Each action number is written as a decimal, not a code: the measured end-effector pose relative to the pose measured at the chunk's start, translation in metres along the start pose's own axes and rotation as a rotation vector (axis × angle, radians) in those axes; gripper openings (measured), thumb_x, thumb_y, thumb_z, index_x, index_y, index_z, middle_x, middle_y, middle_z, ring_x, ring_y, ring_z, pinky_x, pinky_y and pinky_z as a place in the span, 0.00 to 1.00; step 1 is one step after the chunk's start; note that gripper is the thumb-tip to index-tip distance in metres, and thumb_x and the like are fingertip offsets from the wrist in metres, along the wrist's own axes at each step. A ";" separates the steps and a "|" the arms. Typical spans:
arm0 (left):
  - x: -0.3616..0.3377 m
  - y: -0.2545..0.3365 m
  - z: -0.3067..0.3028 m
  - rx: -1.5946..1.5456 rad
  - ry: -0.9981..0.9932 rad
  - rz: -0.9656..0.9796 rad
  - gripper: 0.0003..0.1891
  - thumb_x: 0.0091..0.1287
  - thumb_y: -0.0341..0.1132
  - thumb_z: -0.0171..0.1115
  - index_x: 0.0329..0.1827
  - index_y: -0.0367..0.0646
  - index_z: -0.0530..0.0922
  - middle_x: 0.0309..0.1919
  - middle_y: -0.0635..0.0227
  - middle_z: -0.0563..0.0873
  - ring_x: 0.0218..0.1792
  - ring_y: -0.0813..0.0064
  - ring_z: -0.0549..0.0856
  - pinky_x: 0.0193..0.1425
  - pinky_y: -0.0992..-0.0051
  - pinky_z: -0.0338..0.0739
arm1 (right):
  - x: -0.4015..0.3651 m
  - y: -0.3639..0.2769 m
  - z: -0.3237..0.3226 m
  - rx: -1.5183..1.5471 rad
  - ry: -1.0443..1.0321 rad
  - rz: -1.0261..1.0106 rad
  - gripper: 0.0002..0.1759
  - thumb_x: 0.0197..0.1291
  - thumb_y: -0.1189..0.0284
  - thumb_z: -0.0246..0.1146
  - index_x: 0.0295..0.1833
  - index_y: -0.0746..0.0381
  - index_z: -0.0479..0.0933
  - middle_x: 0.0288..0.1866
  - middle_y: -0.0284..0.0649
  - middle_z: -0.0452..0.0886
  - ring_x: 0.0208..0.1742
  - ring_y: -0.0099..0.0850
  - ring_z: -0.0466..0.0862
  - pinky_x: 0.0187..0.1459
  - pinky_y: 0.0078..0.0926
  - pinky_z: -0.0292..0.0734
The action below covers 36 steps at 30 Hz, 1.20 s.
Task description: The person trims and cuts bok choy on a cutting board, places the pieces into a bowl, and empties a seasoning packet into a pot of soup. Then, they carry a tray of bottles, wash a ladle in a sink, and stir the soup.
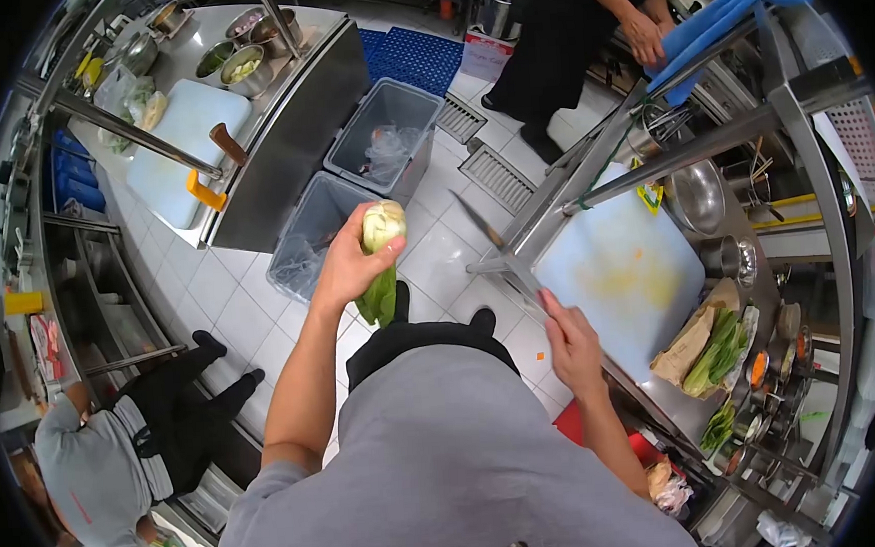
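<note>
My left hand [349, 264] is closed around a pale-based, green-leaved vegetable [384, 222], held upright over the floor near two grey bins, its leaves hanging below my palm. My right hand [574, 350] is at the near edge of the right counter, beside a white cutting board [617, 267]. Its fingers are pressed together, and what they hold, if anything, is hidden. A knife [477, 219] with a brown handle sits at the counter's left corner, beyond my right hand. More leafy greens [718, 357] lie on brown paper right of the board.
Grey bins [381, 137] stand ahead. A steel counter [287, 112] at the left back holds a white board [194, 148] and bowls [245, 73]. Metal posts and a rail [691, 163] frame the right counter. One person [569, 45] stands at the back right, another [118, 453] at the lower left.
</note>
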<state>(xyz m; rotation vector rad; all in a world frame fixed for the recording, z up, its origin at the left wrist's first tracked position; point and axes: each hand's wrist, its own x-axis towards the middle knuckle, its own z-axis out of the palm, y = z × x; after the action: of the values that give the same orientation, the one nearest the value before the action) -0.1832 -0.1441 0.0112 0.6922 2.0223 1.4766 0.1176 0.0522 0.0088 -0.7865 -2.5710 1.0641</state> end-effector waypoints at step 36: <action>-0.058 -0.069 -0.163 0.016 0.176 0.056 0.35 0.51 0.40 0.80 0.62 0.42 0.75 0.47 0.66 0.85 0.48 0.71 0.84 0.57 0.71 0.78 | 0.151 -0.066 0.181 -0.140 -0.118 -0.320 0.21 0.70 0.62 0.61 0.66 0.35 0.79 0.27 0.35 0.77 0.25 0.36 0.80 0.29 0.35 0.79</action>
<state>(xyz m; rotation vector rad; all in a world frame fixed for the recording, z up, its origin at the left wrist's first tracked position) -0.2588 -0.3128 -0.0059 0.6502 2.1640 1.6054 -0.1077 -0.0049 -0.0679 -0.3289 -2.7711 0.8628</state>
